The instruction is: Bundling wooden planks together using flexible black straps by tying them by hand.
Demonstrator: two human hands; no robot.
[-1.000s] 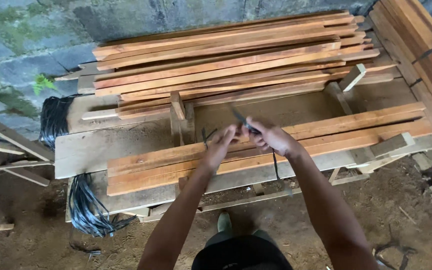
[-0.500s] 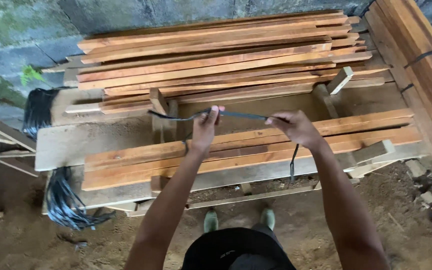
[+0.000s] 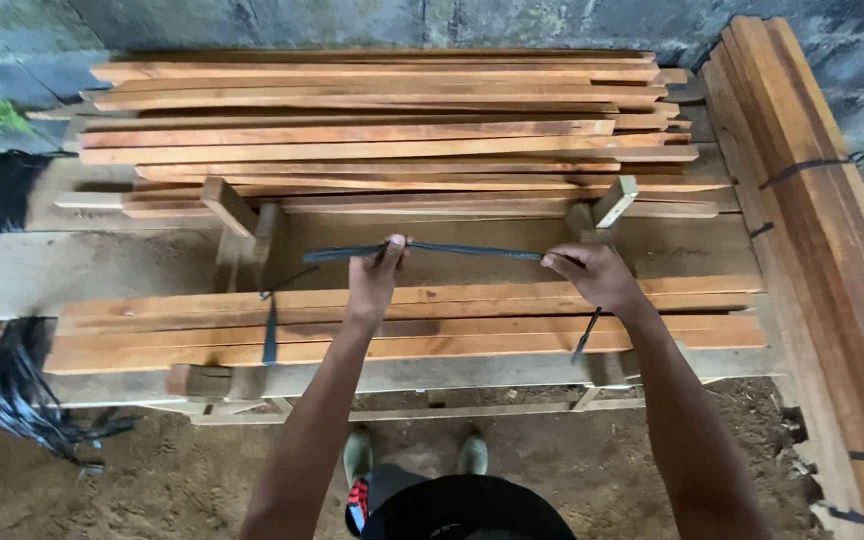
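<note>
We see a thin dark plastic strap (image 3: pixel 472 250), flat and narrow, stretched nearly level from left to right above the near bundle of reddish wooden slats (image 3: pixel 402 325) (its loose ends trail down over the slats on both sides). Our left hand (image 3: pixel 377 275) pinches it between thumb and fingers, and our right hand (image 3: pixel 597 275) grips it with fingers curled closed. Behind lies a larger stack of slats (image 3: pixel 382 130); black strap bunches (image 3: pixel 22 400) hang at the left.

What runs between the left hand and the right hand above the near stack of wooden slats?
In the head view, a dark strap runs taut from the left hand to the right hand; behind it shows bare workbench board.
</note>
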